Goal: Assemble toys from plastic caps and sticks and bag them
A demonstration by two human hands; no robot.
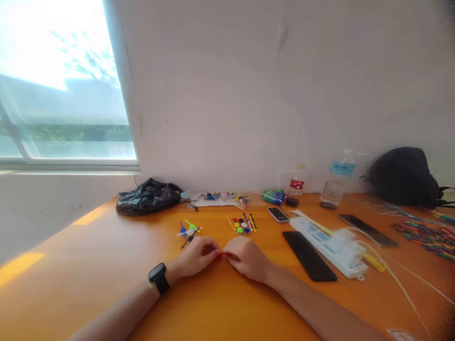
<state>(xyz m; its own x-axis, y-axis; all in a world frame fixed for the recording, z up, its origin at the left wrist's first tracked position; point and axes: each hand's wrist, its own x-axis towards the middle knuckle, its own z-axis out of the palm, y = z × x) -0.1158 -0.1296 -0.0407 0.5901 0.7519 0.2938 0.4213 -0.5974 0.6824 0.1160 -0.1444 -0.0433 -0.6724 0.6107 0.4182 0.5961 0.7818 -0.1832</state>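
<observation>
Near the middle of the table, my left hand (197, 255) and my right hand (247, 255) meet with fingertips closed on a small red plastic piece (224, 255). Fingers cover most of that piece, so its full shape is hidden. Just beyond my left hand lie several spinner-like pieces (192, 227) in blue, green and white, each a disc with a thin stick. A black one (185, 244) lies against that hand's far side. Past my right hand is a group of coloured discs (241, 230), with yellow, red, purple and black arrow-shaped sticks (253, 222) beside them.
A black plastic bag (149, 196) and glasses (188, 206) are at the back left. To the right lie a black phone (308, 255), a white power strip (325, 246) with cables, and another dark phone (368, 230). Bottles (334, 182) and a black bag (403, 177) stand behind.
</observation>
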